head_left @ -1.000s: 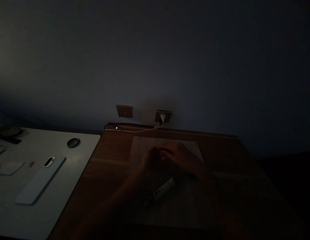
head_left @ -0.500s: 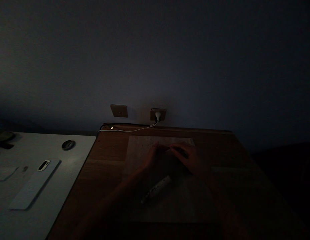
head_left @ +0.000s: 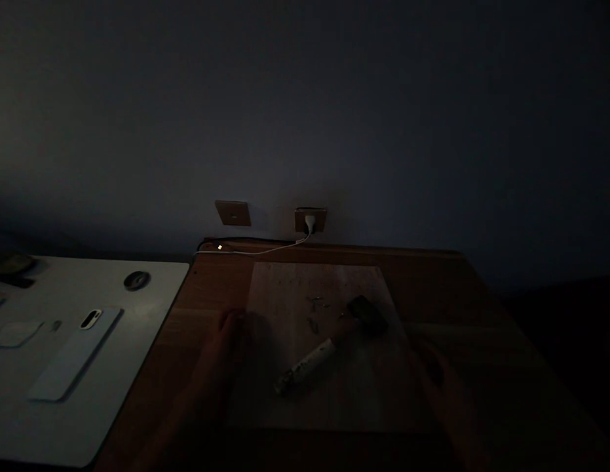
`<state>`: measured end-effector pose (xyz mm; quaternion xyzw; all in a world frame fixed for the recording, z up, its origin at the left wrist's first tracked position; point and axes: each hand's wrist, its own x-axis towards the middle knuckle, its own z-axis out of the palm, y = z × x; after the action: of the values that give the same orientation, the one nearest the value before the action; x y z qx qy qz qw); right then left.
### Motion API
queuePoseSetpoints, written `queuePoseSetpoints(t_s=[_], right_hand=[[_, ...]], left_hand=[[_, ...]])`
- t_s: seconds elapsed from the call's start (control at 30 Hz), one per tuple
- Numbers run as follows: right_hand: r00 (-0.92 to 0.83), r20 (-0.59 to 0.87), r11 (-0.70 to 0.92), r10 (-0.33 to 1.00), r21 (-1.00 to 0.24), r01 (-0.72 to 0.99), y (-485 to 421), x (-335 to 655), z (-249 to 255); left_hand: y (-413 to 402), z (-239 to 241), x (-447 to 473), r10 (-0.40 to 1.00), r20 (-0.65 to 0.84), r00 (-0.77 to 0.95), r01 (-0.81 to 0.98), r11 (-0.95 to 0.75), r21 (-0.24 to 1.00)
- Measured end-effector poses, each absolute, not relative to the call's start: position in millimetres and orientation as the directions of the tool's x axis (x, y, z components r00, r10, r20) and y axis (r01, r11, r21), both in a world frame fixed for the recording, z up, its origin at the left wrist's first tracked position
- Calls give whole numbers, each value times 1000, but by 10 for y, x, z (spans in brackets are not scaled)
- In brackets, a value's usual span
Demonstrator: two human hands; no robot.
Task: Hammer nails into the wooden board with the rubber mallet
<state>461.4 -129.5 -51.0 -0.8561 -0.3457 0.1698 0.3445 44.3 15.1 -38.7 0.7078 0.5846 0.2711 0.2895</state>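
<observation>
In the dim light a hammer (head_left: 309,360) lies slantwise on a thin wooden board (head_left: 280,275), its dark head (head_left: 367,314) to the upper right and its pale, dark-marked handle toward me. Several small nails (head_left: 316,303) are scattered left of the head. My left hand (head_left: 225,341) is at the board's left edge, fingers curled against it. At the opposite edge my right hand (head_left: 442,377) has its fingertips on the board's side, thumb and fingers bent. Deep shadow hides much of both hands.
The board rests on a brown wooden table (head_left: 201,288) against the wall. A socket (head_left: 309,221) holds a white plug with its cable. On the white table (head_left: 152,314) at left lie a phone (head_left: 78,357) and a roll of tape (head_left: 137,280).
My hands were together over the far part of the board; they have separated to its left and right edges. The hammer head and the small nails now show. The hammer stays put.
</observation>
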Motion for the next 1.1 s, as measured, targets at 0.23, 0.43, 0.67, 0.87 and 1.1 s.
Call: queuePoseSetpoints(t_s=[0.23,0.43,0.67,0.87,1.1], right_hand=[[699,-131,-572,703,-689,446,-1311,4405,-568],[644,-132,-513,754,-731,451,-1185,4141,-508],[453,-105,-314,885,-853,416,-945,3334,-586],[282,-87,-216,956,-858,466,-864,2794,-560],[297,-88,-227,951,-851,474,-802,2932,-541]], left_hand=[[-314,-184,481,986,-148,72,518,89,851],[-239,-52,320,978,-180,-107,458,209,864],[-45,71,-390,920,-79,-384,562,300,771],[183,121,-867,864,-68,-500,603,403,688],[144,54,-820,894,-53,-444,672,372,640]])
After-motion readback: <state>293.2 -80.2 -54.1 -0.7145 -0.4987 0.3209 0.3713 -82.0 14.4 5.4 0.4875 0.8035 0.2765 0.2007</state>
